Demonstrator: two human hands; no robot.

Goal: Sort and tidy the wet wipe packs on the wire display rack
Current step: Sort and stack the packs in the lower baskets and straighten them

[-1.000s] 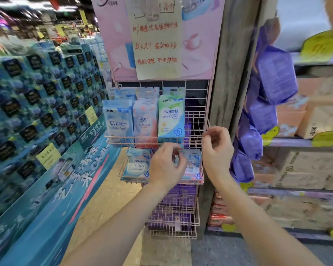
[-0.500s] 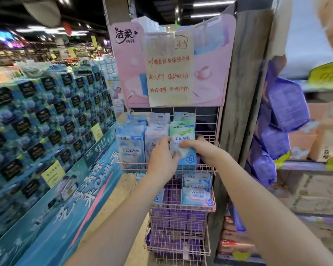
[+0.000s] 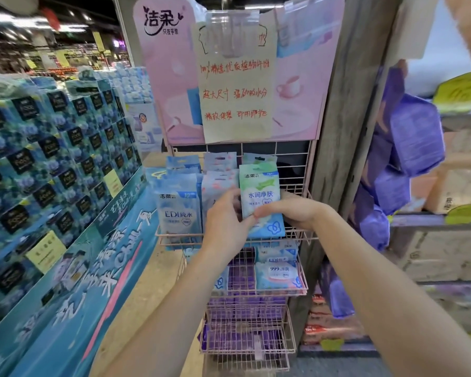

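Note:
A pink wire display rack stands before me with several tiers. In its top basket stand blue wet wipe packs, pink packs and a green-topped pack at the front right. My left hand pinches the green-topped pack's lower left edge. My right hand grips its lower right side from behind. The second tier holds flat light-blue packs. Purple packs fill the lower tiers.
A pink brand board with a handwritten paper notice tops the rack. A tall blue stack of boxed tissue rises on the left. A wooden post and shelves with purple bags are on the right.
Both hands rose from the second tier to the top basket and closed on the green-topped pack. The view tilted upward, showing more of the pink board.

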